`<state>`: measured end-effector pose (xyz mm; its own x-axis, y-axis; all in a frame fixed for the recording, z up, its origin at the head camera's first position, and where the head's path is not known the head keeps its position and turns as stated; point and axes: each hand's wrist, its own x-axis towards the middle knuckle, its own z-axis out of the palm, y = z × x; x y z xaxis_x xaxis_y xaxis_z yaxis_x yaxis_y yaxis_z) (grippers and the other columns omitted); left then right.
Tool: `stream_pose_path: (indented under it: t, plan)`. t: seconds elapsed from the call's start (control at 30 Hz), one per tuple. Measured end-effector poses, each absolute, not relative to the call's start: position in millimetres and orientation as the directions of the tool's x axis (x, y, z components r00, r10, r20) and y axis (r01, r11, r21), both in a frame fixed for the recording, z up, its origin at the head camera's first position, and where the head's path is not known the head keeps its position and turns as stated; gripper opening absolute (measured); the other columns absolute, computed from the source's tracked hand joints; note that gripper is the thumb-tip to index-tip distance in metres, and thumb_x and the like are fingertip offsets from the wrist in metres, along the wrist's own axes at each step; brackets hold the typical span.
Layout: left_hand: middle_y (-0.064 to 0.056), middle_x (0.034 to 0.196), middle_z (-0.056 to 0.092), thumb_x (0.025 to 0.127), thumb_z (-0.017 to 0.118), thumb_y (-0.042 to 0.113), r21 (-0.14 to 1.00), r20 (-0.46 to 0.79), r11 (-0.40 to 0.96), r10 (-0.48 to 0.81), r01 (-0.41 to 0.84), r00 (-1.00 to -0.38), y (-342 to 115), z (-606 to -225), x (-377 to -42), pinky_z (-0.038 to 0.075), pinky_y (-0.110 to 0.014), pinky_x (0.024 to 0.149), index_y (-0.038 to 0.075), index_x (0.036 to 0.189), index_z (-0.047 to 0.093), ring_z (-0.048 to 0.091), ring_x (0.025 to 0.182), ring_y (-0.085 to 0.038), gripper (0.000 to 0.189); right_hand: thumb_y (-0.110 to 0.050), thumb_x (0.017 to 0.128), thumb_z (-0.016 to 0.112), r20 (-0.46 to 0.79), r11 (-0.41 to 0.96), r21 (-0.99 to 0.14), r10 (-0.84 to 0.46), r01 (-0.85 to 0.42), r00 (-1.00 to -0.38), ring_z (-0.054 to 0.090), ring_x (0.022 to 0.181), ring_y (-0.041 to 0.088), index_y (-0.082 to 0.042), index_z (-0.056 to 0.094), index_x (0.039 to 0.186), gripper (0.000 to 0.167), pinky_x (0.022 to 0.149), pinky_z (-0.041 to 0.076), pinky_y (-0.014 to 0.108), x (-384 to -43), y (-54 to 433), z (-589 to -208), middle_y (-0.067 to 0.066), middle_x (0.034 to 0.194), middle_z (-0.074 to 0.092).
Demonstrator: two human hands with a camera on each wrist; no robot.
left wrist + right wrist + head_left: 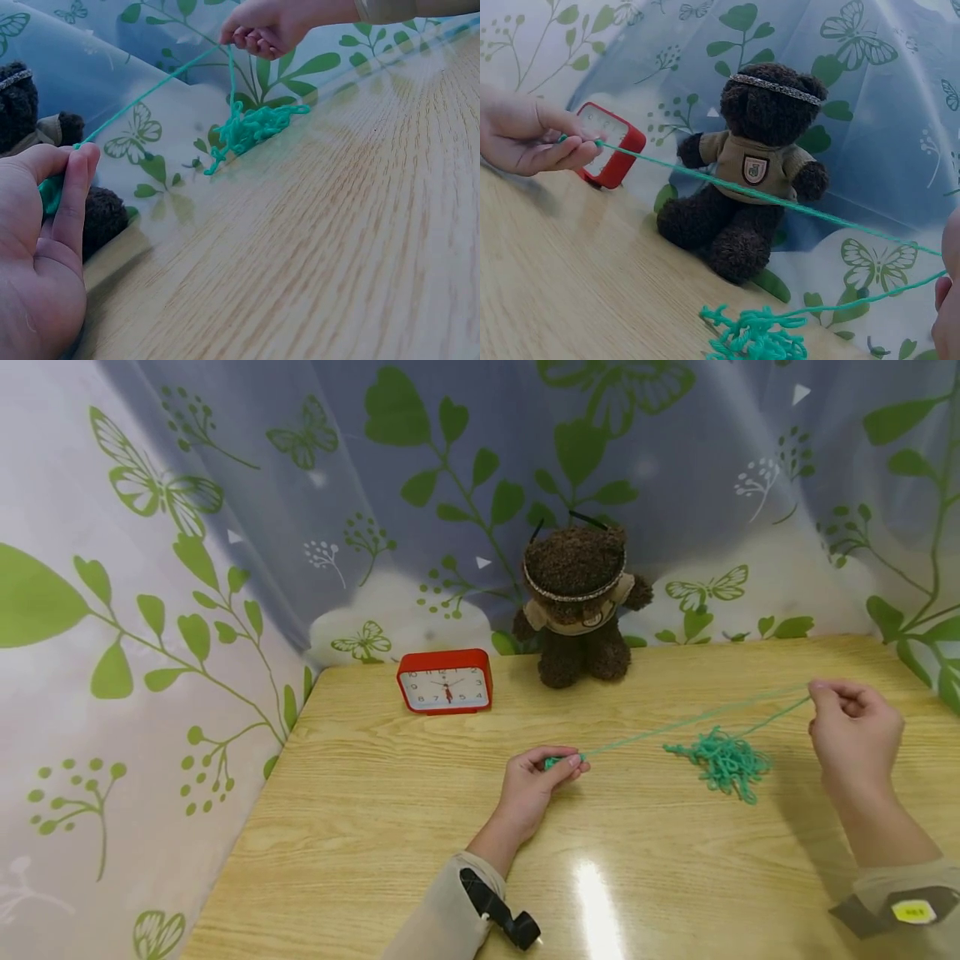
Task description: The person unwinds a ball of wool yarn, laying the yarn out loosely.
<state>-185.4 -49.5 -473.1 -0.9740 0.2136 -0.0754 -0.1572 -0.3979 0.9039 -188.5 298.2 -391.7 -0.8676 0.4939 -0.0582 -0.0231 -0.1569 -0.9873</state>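
A green yarn strand [675, 724] runs taut between the two hands. My left hand [534, 785] pinches one end of it, with a small wound bit of green yarn [51, 193] tucked in the fingers. Raised at the right, my right hand [858, 735] pinches the strand between thumb and fingertips. From there the yarn slants down to a loose, tangled green pile [727, 762] on the wooden table [360, 810]. In the right wrist view the pile [757, 336] is cut off at the lower edge, and the right hand shows only partly.
A red alarm clock [445, 682] stands at the table's back left. Beside it a dark brown teddy bear [769, 176] in a tan top sits against the leaf-patterned curtain [450, 568]. The curtain also closes off the left side.
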Motion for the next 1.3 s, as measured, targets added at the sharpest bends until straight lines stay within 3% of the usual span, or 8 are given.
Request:
stream_pose_path:
  t: [0.23, 0.53, 0.7, 0.8, 0.97, 1.1, 1.3]
  plan:
    - [-0.004, 0.093, 0.074, 0.092, 0.067, -0.003, 0.906, -0.067, -0.395, 0.222, -0.152, -0.973, -49.5, -473.8, -185.1, 0.061, -0.020, 0.082, -0.019, 0.121, 0.060, 0.075, 0.086, -0.011, 0.034, -0.023, 0.094, 0.069, -0.098, -0.058, -0.995, 0.433, 0.081, -0.896, 0.054, 0.059, 0.002, -0.019, 0.069, 0.090, 0.005, 0.045, 0.046, 0.013, -190.7, 303.8, -398.4, -0.013, 0.075, 0.063]
    - [-0.006, 0.090, 0.075, 0.092, 0.066, -0.003, 0.916, -0.088, -0.361, 0.242, -0.173, -0.966, -49.5, -473.7, -183.6, 0.061, -0.019, 0.082, -0.018, 0.119, 0.062, 0.074, 0.085, -0.010, 0.030, -0.020, 0.098, 0.063, -0.097, -0.111, -0.992, 0.307, 0.065, -0.947, 0.054, 0.057, 0.006, -0.021, 0.073, 0.092, 0.012, 0.047, 0.046, 0.017, -191.7, 297.9, -403.7, -0.011, 0.089, 0.062]
    - [-0.004, 0.090, 0.074, 0.093, 0.066, -0.003, 0.917, -0.085, -0.357, 0.259, -0.177, -0.962, -49.5, -473.3, -184.2, 0.061, -0.020, 0.082, -0.018, 0.120, 0.062, 0.074, 0.086, -0.009, 0.031, -0.021, 0.100, 0.061, -0.048, -0.097, -0.995, 0.129, 0.036, -0.990, 0.053, 0.063, 0.007, -0.019, 0.072, 0.104, 0.012, 0.051, 0.047, 0.020, -186.1, 274.8, -402.3, -0.007, 0.098, 0.058]
    - [-0.004, 0.090, 0.074, 0.093, 0.066, -0.003, 0.918, -0.081, -0.356, 0.268, -0.176, -0.960, -49.2, -472.8, -184.3, 0.061, -0.019, 0.082, -0.018, 0.121, 0.060, 0.074, 0.086, -0.009, 0.032, -0.027, 0.102, 0.059, -0.031, 0.029, -0.999, -0.005, 0.030, -1.000, 0.051, 0.067, 0.009, -0.018, 0.068, 0.115, 0.019, 0.052, 0.046, 0.024, -182.6, 256.1, -404.1, -0.007, 0.098, 0.059]
    - [-0.002, 0.090, 0.074, 0.093, 0.065, -0.003, 0.919, -0.077, -0.353, 0.282, -0.177, -0.956, -50.0, -471.7, -183.5, 0.061, -0.019, 0.081, -0.020, 0.122, 0.059, 0.074, 0.085, -0.009, 0.034, -0.037, 0.104, 0.053, -0.028, 0.275, -0.961, -0.194, -0.027, -0.981, 0.052, 0.067, 0.013, -0.009, 0.057, 0.135, 0.042, 0.055, 0.048, 0.031, -175.2, 222.8, -410.0, -0.005, 0.096, 0.059]
    - [0.000, 0.090, 0.074, 0.094, 0.065, -0.003, 0.922, -0.069, -0.343, 0.318, -0.183, -0.946, -49.1, -471.1, -182.4, 0.061, -0.020, 0.080, -0.020, 0.122, 0.058, 0.074, 0.085, -0.008, 0.034, -0.031, 0.106, 0.050, -0.017, 0.267, -0.961, -0.315, -0.072, -0.949, 0.053, 0.064, 0.015, 0.003, 0.048, 0.143, 0.050, 0.053, 0.047, 0.032, -169.7, 205.8, -418.0, 0.006, 0.096, 0.057]
    - [0.000, 0.091, 0.074, 0.094, 0.066, -0.002, 0.932, -0.052, -0.322, 0.342, -0.169, -0.938, -48.8, -471.1, -181.1, 0.062, -0.021, 0.081, -0.020, 0.120, 0.058, 0.074, 0.085, -0.008, 0.033, -0.030, 0.105, 0.052, -0.078, 0.295, -0.953, -0.449, -0.066, -0.890, 0.057, 0.064, 0.018, -0.005, 0.042, 0.150, 0.052, 0.052, 0.051, 0.032, -166.3, 190.8, -429.8, 0.022, 0.112, 0.058]
